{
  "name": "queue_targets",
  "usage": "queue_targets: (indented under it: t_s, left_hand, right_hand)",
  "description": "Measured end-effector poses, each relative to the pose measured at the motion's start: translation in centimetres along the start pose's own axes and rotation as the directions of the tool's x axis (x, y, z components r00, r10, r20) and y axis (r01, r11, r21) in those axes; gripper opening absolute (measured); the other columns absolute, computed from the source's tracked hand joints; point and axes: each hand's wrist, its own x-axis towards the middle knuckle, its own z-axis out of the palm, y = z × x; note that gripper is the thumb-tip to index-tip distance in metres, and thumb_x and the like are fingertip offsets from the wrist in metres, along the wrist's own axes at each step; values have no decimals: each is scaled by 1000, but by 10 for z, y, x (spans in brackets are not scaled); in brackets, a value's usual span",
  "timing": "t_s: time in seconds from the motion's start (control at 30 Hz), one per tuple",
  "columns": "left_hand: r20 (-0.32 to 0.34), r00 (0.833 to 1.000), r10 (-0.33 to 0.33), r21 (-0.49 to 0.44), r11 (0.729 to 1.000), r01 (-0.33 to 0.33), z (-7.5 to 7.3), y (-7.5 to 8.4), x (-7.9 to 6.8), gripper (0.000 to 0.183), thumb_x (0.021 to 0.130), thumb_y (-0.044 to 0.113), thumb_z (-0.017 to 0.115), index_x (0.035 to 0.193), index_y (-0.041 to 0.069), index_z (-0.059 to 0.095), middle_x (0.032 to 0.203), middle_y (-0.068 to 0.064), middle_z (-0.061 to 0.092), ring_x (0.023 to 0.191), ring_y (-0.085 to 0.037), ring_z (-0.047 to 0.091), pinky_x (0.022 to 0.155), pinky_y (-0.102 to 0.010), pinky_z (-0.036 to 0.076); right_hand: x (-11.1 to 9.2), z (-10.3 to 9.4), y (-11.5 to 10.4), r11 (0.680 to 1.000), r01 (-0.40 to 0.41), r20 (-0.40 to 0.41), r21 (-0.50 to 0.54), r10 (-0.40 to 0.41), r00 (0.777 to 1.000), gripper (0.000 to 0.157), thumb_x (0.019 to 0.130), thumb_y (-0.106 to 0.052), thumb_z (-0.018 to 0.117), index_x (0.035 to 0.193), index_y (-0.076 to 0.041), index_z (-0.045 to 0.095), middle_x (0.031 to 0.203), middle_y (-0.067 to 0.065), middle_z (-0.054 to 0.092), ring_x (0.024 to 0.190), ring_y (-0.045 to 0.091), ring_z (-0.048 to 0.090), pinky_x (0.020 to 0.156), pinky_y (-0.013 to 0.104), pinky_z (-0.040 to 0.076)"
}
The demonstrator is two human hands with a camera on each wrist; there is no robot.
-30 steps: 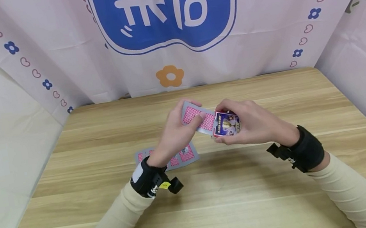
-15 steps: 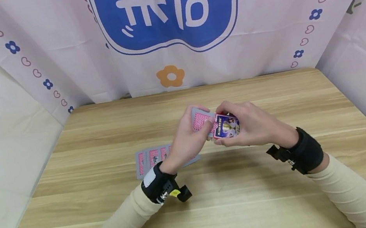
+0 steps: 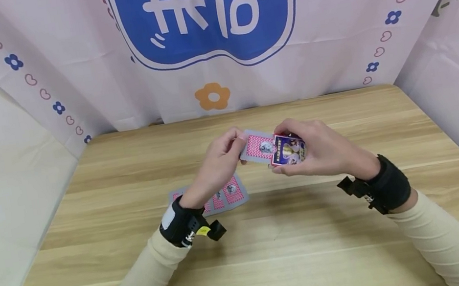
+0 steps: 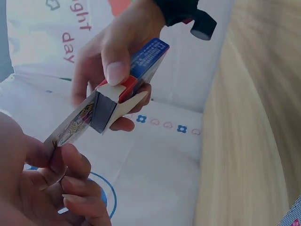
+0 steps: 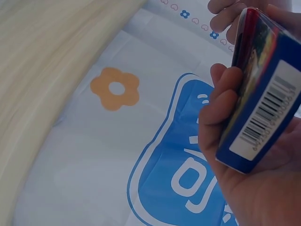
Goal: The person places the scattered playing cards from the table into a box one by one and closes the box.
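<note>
My left hand pinches the outer end of a playing card, thumb against fingers. The card has a pink checkered back with a grey border and slopes out of the mouth of a small card box. My right hand grips this blue and red box by its edges, above the table. In the left wrist view a dark-edged deck shows inside the box, its flap folded outward. The right wrist view shows the barcode end of the box against the right palm.
Several fanned playing cards lie face down on the wooden table, partly hidden by the left wrist. A printed curtain hangs along the table's back edge, with white cloth at the left side.
My left hand first slid right, close to the box, then drew back left. It now holds the card by its far end, and more of the card's back shows. The box shifted slightly right.
</note>
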Motion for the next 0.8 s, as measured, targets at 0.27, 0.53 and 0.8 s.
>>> queue_targets:
  t_s: [0.27, 0.53, 0.8]
  left_hand:
    - [-89, 990, 107, 93, 991, -98, 11, -2, -2, 24, 104, 28, 37, 88, 12, 48, 73, -5, 55, 62, -16, 52, 49, -27, 40]
    - [-160, 982, 101, 140, 987, -79, 20, -5, -5, 20, 104, 25, 36, 92, 13, 47, 60, -5, 43, 48, -17, 39, 40, -25, 28]
    - [-190, 974, 126, 170, 981, -94, 26, -6, -6, 18, 104, 21, 37, 95, 11, 47, 59, -4, 41, 47, -17, 37, 41, -26, 27]
  right_hand:
    - [0, 4, -1, 1000, -1, 11, -3, 1, 1000, 58, 68, -43, 80, 109, -11, 54, 88, -2, 63, 65, 4, 57, 49, 24, 52]
    - [0, 6, -2, 1000, 1, -26, 18, 0, 1000, 59, 66, -39, 82, 109, -10, 55, 85, 0, 64, 64, 5, 56, 49, 26, 52]
    - [0, 5, -3, 999, 21, -48, 26, -20, 999, 57, 66, -38, 83, 108, -9, 57, 85, 0, 64, 65, 5, 57, 49, 26, 53]
